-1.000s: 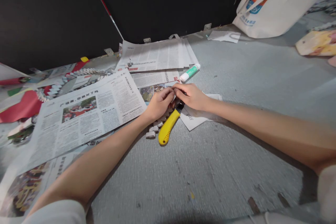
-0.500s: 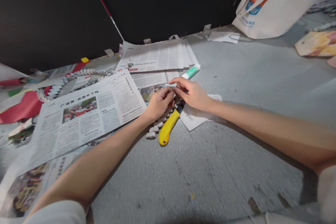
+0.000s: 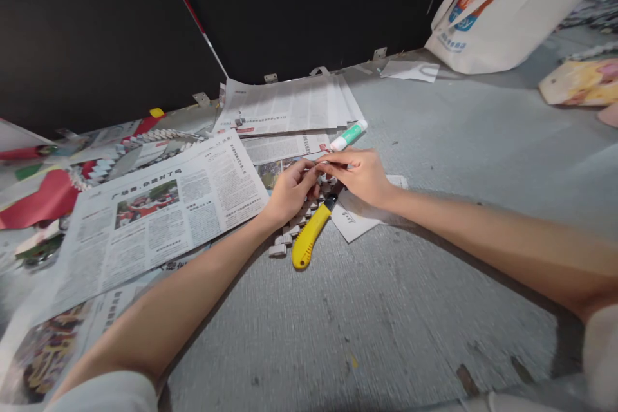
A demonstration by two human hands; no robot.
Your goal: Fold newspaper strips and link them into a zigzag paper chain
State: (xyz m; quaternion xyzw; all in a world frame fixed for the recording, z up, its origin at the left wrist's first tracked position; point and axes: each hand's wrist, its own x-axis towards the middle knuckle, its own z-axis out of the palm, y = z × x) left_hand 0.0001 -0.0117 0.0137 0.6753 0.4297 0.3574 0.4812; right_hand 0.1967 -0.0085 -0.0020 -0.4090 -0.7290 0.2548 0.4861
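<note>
My left hand (image 3: 291, 192) and my right hand (image 3: 363, 175) meet with their fingertips pinched together. What they hold between them is too small and covered to make out. Below them lies a zigzag chain of folded newspaper pieces (image 3: 279, 250), partly hidden by my left hand. A yellow utility knife (image 3: 309, 239) rests beside the chain, its dark tip pointing up under my right hand. Just beyond my right fingers is a green and white glue stick (image 3: 349, 135). A white sheet with handwriting (image 3: 355, 222) sits partly beneath my right wrist.
A newspaper page (image 3: 159, 212) covers the left side, with a newspaper stack (image 3: 284, 103) behind it. Farther left are a longer folded-paper chain (image 3: 103, 161) and red paper (image 3: 41, 199). A white tote bag (image 3: 521, 19) stands at the back right, against a black panel (image 3: 309, 6).
My right hand has shifted slightly, its index finger now lower and straighter, closer to my left fingertips. The knife, chain and papers stay in place.
</note>
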